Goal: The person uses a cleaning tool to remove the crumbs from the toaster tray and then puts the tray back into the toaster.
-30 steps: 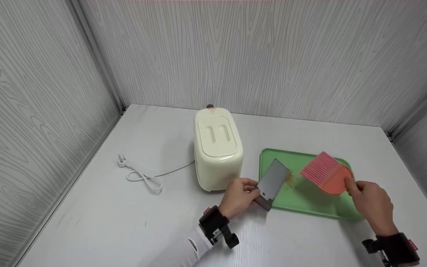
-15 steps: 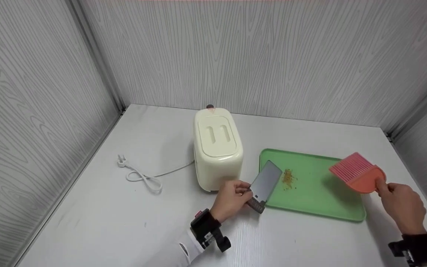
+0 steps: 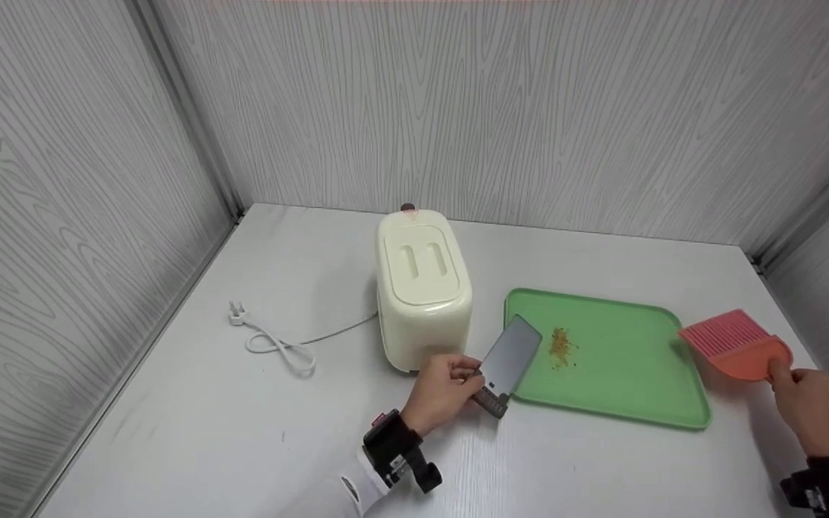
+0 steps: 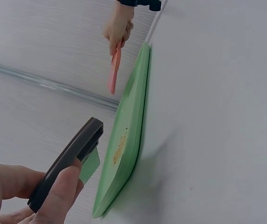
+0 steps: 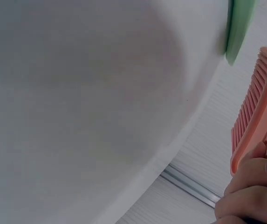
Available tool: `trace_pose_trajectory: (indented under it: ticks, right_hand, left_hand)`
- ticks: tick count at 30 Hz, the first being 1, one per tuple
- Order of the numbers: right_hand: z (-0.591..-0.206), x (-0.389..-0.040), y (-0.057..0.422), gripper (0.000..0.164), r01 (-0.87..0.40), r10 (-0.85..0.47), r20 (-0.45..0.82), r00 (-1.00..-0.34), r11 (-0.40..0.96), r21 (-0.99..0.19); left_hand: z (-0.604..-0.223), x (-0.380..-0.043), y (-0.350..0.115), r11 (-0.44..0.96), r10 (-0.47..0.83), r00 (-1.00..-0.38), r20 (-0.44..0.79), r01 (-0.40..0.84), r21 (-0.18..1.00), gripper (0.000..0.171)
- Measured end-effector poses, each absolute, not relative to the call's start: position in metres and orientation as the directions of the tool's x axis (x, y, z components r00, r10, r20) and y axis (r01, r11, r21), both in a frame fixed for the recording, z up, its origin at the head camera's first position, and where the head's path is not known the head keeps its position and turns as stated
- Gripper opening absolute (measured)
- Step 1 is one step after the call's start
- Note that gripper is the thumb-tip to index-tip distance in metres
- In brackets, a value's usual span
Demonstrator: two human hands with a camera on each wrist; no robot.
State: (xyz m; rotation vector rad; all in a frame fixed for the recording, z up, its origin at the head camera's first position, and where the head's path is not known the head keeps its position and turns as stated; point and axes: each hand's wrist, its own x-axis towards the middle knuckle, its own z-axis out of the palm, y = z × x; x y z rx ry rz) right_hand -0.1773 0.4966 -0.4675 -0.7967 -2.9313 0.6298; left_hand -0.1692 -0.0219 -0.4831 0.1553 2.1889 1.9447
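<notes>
My left hand [image 3: 440, 396] pinches the dark, ridged end of a flat grey metal crumb tray [image 3: 509, 352]. Its plate slants over the left edge of a green serving tray [image 3: 623, 360]; whether they touch I cannot tell. Brown crumbs [image 3: 560, 347] lie in a small heap on the green surface, just right of the plate. In the left wrist view the crumb tray's dark handle [image 4: 68, 161] sits between thumb and fingers. At the far right my right hand [image 3: 814, 406] grips a brush [image 3: 753, 363] with pink bristles and an orange body, held beyond the serving tray's right edge.
A cream toaster [image 3: 425, 316] with a lid over its top stands just left of the serving tray, behind my left hand. Its white cord [image 3: 285, 345] loops on the table to a plug [image 3: 237, 313]. Wood-patterned panels [image 3: 458, 108] border the table at back and sides.
My right hand has carried the brush rightward from over the green tray to past its right edge. My left hand has drawn the crumb tray slightly left and toward me, away from the crumbs.
</notes>
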Motion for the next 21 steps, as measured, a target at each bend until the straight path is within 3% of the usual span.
trace_pose_trajectory:
  ticks: [21]
  right_hand:
    - [-0.477,-0.180,0.514,0.064,0.531,0.506,-0.166,-0.846,0.779,-0.334]
  left_hand:
    - [-0.482,-0.170,-0.022,0.103,0.211,-0.973,-0.096,-0.075,0.992,0.029]
